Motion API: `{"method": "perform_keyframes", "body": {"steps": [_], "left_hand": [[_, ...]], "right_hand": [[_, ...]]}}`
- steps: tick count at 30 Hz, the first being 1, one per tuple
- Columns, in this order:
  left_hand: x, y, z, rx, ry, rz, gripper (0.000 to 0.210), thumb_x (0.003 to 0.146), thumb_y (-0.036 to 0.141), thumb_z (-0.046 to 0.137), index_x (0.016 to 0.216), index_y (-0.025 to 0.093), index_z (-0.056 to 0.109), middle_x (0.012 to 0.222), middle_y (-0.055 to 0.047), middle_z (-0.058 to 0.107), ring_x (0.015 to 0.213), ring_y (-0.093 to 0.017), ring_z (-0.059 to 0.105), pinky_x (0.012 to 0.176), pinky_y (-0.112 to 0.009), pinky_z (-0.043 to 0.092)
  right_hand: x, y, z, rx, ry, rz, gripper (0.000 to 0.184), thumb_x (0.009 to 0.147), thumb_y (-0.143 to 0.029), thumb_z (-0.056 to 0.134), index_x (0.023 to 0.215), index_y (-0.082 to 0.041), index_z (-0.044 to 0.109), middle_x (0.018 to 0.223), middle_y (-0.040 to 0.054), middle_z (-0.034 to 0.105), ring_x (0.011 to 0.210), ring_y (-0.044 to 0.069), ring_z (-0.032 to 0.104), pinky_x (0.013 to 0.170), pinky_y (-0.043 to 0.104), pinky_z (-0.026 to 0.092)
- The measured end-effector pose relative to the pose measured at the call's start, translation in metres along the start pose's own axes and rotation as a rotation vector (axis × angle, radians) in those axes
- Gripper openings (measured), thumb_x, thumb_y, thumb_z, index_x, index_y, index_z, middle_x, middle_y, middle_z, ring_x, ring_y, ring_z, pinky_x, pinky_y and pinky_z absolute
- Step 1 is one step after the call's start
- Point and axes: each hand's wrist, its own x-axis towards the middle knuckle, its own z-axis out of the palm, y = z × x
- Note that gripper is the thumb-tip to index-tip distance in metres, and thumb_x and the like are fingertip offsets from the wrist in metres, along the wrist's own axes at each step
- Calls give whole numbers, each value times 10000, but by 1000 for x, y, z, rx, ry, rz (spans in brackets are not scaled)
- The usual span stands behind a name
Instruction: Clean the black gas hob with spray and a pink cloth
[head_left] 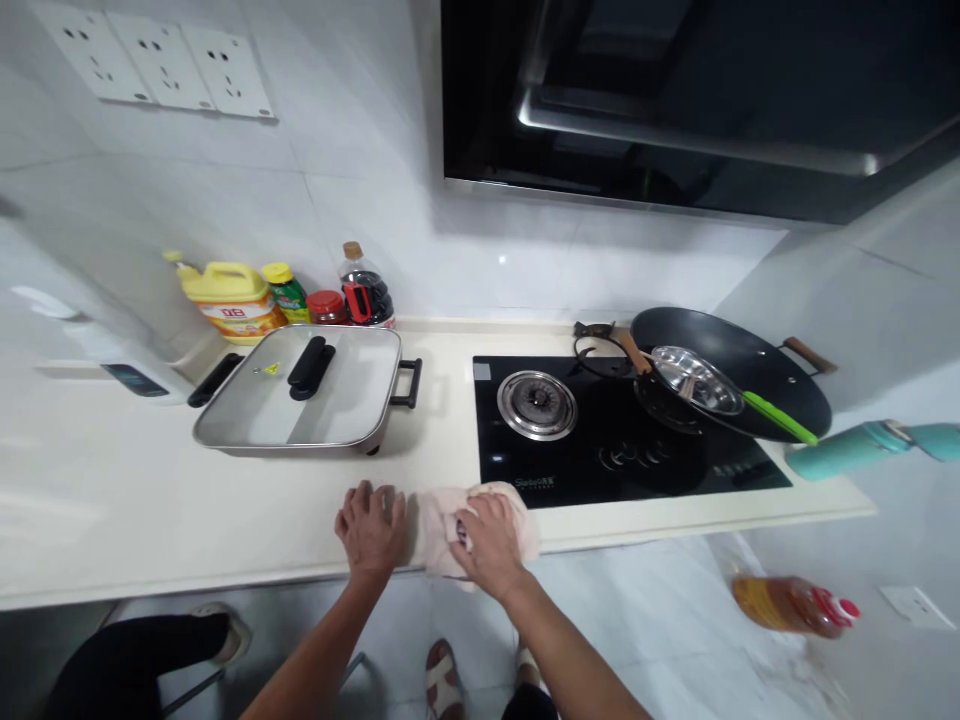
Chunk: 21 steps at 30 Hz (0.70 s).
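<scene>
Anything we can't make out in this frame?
Head view throughout:
Whether the bare right hand grips or only presses the pale pink cloth: palm hidden by the hand's back.
Contents of the rectangular pan: unclear through its whitish glass lid.
Black glass cooktop beneath the round black wok: hidden by the wok.
Teal cylinder, far end: cut off by right edge.
Yellow plastic jug, fine print: too small.

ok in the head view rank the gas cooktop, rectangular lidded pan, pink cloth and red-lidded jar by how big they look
1. Gas cooktop
2. Rectangular lidded pan
3. Pink cloth, partly under the right hand
4. Red-lidded jar
</scene>
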Motion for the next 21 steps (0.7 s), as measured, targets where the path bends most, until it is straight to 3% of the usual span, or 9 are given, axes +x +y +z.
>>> {"method": "perform_keyframes", "body": {"steps": [4,9,12,14,16,21], "left_hand": [[1,1,0,4,-25,-5,479,1023,480,440,1285,171,694,1594,-203,468,1538,-361,318,1230,-582,262],[0,3,-1,20,-41,-3,501,1022,496,423,1305,174,682,1600,-196,456,1545,-357,298,1236,-577,256],[0,5,-2,34,-47,-9,513,1022,504,408,1313,177,675,1603,-196,454,1545,-355,299,1240,-576,250],[0,6,-2,41,-59,-8,521,1023,510,396,1314,178,673,1602,-196,456,1546,-356,296,1241,-574,247],[1,7,-3,47,-72,-7,534,1021,519,387,1321,178,668,1605,-197,453,1547,-360,293,1243,-574,243],[5,9,-7,58,-89,-19,571,1008,556,371,1321,176,660,1609,-204,442,1547,-373,287,1239,-585,237]], "right_hand": [[-44,76,-36,-166,108,225,227,872,-369,675,1039,-233,746,1221,113,640,1198,322,499,1098,515,326],[-95,194,-99,-398,174,520,347,897,-459,592,1077,-214,760,1251,143,618,1190,345,492,1042,508,358],[-109,230,-121,-479,231,706,402,898,-488,567,1096,-192,753,1250,163,613,1189,360,499,1031,521,361],[-107,226,-120,-525,273,814,408,907,-479,550,1098,-177,747,1220,179,617,1165,373,504,1000,529,364],[-98,201,-106,-541,283,838,386,915,-459,546,1081,-170,740,1182,183,622,1124,375,506,958,526,368],[-55,82,-46,-363,188,555,276,926,-410,607,1069,-204,722,1147,136,616,1088,338,491,997,522,349]]}}
